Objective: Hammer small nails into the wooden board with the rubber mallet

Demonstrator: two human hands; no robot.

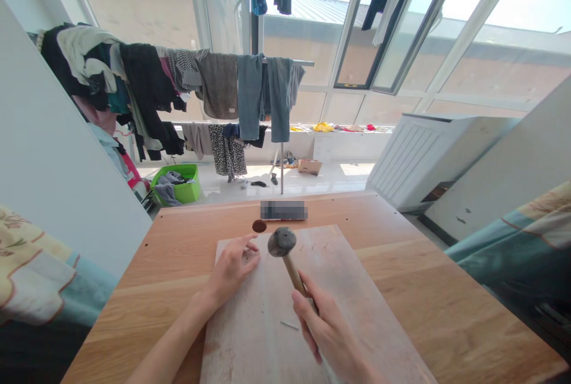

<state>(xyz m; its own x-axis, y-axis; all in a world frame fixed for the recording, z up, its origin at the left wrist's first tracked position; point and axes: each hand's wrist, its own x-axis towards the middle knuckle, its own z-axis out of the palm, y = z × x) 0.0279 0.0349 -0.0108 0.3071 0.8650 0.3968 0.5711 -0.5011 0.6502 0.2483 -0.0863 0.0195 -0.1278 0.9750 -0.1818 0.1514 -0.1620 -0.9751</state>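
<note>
My right hand (328,321) is wrapped round the wooden handle of a hammer (282,242). Its dark grey head is raised over the upper part of a pale, worn wooden board (276,348). On the board's upper left edge rests my left hand (236,260), fingers loosely bent and apart, with nothing visible in them. Several thin nails stick up from the board right of the hammer head, one of them a nail (327,245) that leans. A short, thin grey rod (289,325) lies flat on the board, left of my right hand.
The board lies on a wooden table (423,265) with a round dark hole (259,226) near its far side. Behind that hole sits a blurred-out box shape (284,210). Beyond are a green basket (190,191) of clothes, a laundry rack (303,63) and a white cabinet (414,158).
</note>
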